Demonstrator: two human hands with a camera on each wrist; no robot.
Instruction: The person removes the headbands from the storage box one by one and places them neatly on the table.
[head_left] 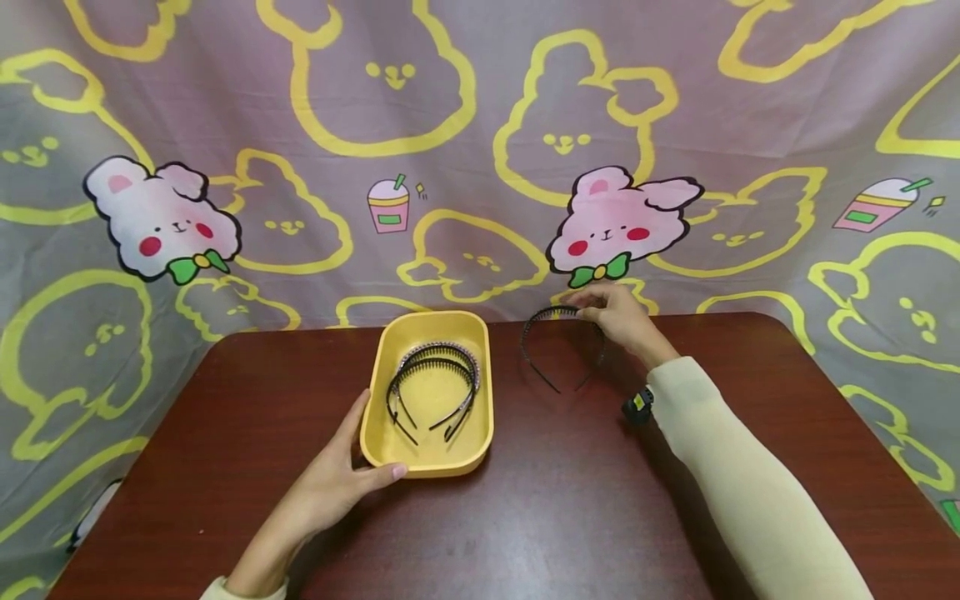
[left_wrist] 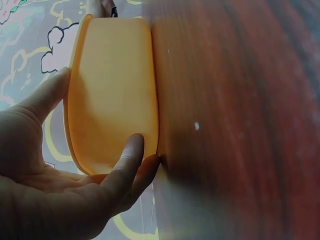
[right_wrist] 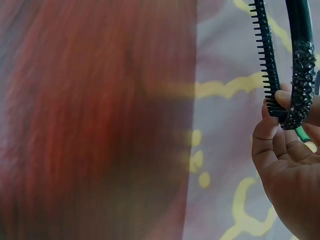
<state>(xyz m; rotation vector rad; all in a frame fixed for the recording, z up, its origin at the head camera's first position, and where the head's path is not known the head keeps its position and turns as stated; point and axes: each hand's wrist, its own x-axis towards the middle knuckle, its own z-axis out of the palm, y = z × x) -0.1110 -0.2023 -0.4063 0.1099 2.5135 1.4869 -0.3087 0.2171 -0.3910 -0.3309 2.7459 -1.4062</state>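
Observation:
My left hand [head_left: 330, 483] grips the left front corner of a yellow plastic container [head_left: 450, 469], thumb over the near rim and fingers against its side and lower edge. Inside lie several headbands [head_left: 438, 362]; one is black with comb teeth, and another has a sparkly purplish band. To the right of the container, my right hand [head_left: 617, 318] pinches a black toothed headband [head_left: 555, 308] near its top, with both ends pointing down. Dark glittering stones [right_wrist: 302, 80] cover part of its outer face in the right wrist view.
The container stands on a dark reddish-brown wooden table [head_left: 555, 517]. A grey-pink curtain [head_left: 465, 100] with yellow outlines and rabbit prints hangs behind the table's back edge. A small black device [head_left: 637, 406] sits at my right wrist.

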